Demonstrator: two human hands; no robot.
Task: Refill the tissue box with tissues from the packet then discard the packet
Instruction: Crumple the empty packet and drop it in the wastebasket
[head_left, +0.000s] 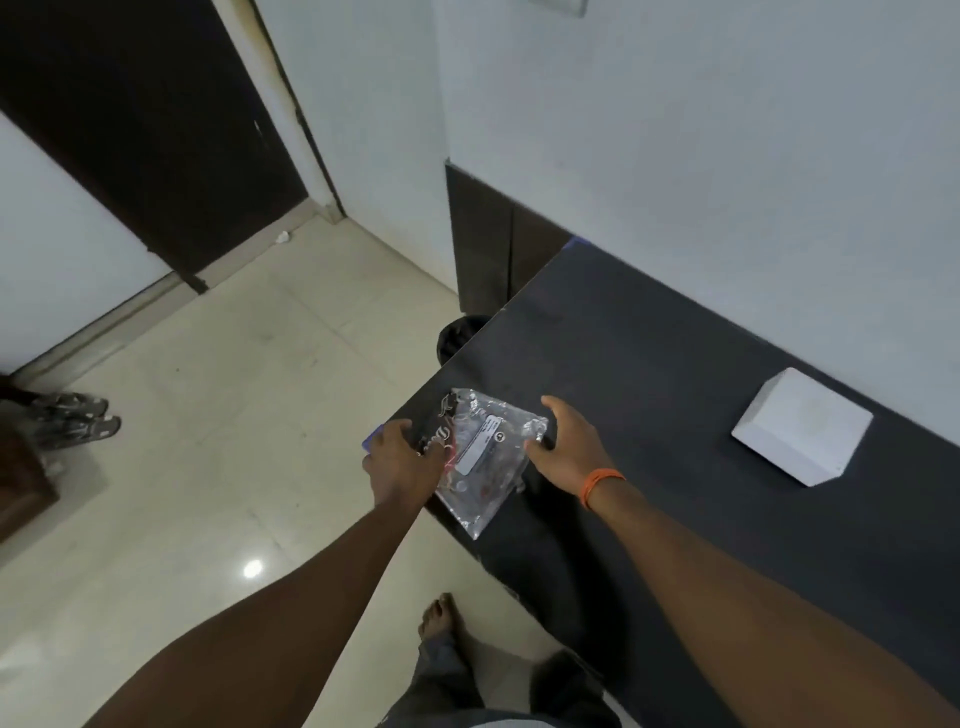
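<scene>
A clear, crinkled plastic packet (485, 457) with a white label lies at the left corner of the dark table (675, 364). It looks flat. My left hand (402, 457) rests on the packet's left edge, fingers curled onto it. My right hand (566, 441), with an orange band at the wrist, holds the packet's right corner between thumb and fingers. A white tissue box (802, 426) sits on the table to the right, near the wall, well apart from both hands.
A black bin (460, 335) stands on the floor just beyond the table's left edge, mostly hidden by the table. Sandals (78, 418) lie on the cream tiled floor at the far left. A dark door (156, 130) is beyond. My bare foot (441, 618) stands beside the table.
</scene>
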